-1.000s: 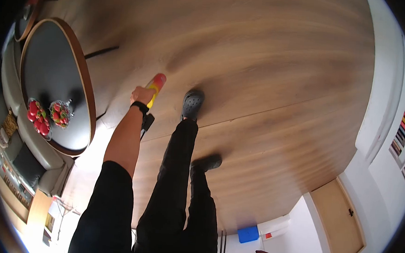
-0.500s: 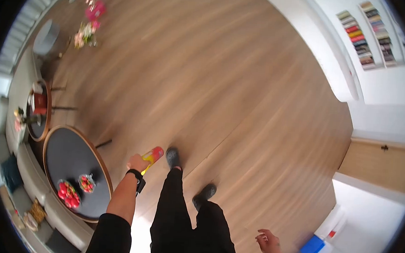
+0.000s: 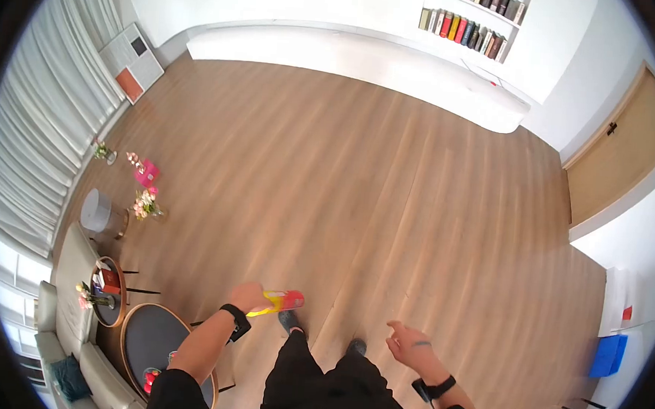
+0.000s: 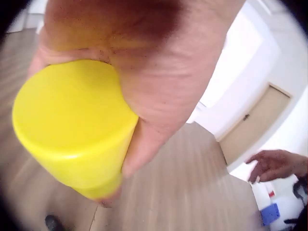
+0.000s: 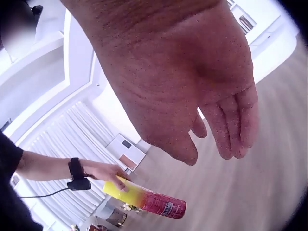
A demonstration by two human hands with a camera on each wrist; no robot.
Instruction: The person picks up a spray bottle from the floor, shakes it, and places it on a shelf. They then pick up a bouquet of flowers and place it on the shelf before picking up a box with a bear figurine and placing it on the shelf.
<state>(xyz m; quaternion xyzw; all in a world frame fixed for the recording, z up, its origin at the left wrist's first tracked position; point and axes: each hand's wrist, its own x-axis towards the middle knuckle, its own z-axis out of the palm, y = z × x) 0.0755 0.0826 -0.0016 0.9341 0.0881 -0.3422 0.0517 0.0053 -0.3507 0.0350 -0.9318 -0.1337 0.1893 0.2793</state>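
Note:
A yellow and red can [image 3: 285, 301] is gripped by my left hand [image 3: 249, 297], held out above the floor in front of my feet. In the left wrist view the can's yellow end [image 4: 72, 110] faces the camera, with the palm and thumb around it. The right wrist view shows the can [image 5: 161, 204] lying sideways in the left hand [image 5: 108, 173], its red end away from the fingers. My right hand [image 3: 411, 347] hangs in the air to the right, fingers loosely extended and holding nothing.
Two round dark tables [image 3: 154, 336] and a sofa [image 3: 100, 367] stand at the lower left. Flowers [image 3: 144, 202] and a grey stool [image 3: 96, 210] are near the curtain. Ahead is a low white ledge [image 3: 352, 54] below bookshelves; a blue box [image 3: 608, 355] is at the right.
The head view has swung round and lifted, bringing the ledge, bookshelves and curtain into sight. The left hand still grips the can. More of the right forearm shows.

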